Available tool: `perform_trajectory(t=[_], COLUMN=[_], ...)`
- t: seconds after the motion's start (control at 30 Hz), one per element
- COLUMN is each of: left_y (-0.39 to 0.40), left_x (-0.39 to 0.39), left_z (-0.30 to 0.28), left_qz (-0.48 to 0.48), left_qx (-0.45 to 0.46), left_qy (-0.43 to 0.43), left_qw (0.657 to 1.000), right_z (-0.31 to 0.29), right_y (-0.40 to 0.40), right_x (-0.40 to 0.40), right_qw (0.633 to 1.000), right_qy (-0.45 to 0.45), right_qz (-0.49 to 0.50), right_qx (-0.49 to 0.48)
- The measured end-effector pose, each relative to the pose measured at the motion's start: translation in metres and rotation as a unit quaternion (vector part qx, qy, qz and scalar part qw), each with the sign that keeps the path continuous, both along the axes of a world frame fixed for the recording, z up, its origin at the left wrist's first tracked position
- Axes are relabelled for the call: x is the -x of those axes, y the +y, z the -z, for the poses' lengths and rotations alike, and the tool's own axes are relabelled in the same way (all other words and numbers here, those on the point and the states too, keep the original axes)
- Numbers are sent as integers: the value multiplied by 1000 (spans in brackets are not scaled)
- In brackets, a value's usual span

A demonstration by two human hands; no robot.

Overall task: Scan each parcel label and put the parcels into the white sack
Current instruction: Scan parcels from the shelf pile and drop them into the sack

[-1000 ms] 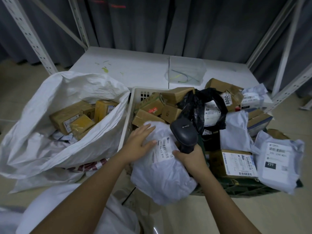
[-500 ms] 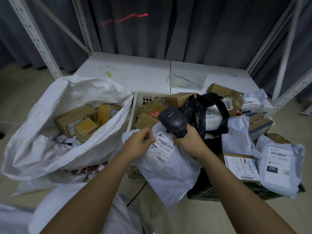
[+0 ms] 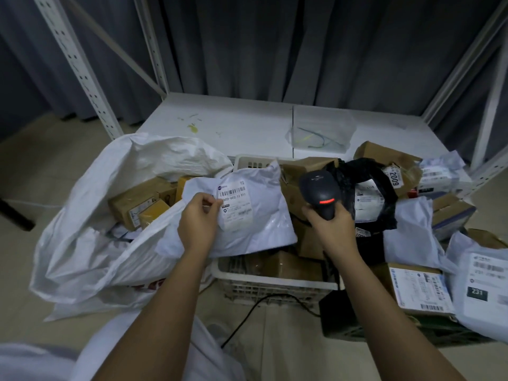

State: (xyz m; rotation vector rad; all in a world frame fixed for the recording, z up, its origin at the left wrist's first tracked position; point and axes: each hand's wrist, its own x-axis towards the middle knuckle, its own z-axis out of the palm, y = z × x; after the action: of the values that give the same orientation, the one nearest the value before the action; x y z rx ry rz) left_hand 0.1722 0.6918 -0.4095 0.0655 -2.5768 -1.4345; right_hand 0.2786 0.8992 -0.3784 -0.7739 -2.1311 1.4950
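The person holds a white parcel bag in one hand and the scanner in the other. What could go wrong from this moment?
1. The left hand only pinches the white parcel bag at its edge, over the border between the white sack and the basket; it may slip and fall outside the sack.
2. The scanner in the right hand is turned away from the label, so the scan may be missed.
3. The cable on the floor could snag.

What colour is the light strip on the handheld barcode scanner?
Red, on the dark grey handheld barcode scanner; head view.
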Motion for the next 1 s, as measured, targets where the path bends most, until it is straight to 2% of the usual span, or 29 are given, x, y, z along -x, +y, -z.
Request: perform_trajectory(t=[0.13,0.27,0.7,0.9,1.0], left_y=[7,11,9,8,7], left_x=[6,5,3,2,0], left_z=[7,9,5,5,2], left_qz=[29,28,22,24,33], left_qx=[-62,-84,-82,-91,-108], left_qy=[-25,-41,-25,-23,-15], left_qw=[997,995,996,995,994], right_z=[6,7,-5,-7,-8], right_y=[-27,-40,-41,-42,-44], right_x=[-12,-26,-27,-28,-31], right_qw=[989,980,982,983,985], right_qy=[-44,-64,-114,-109,-65], right_qz=[-96,-161,-135,-124,-126], right_qx=[101,93,73,83,100])
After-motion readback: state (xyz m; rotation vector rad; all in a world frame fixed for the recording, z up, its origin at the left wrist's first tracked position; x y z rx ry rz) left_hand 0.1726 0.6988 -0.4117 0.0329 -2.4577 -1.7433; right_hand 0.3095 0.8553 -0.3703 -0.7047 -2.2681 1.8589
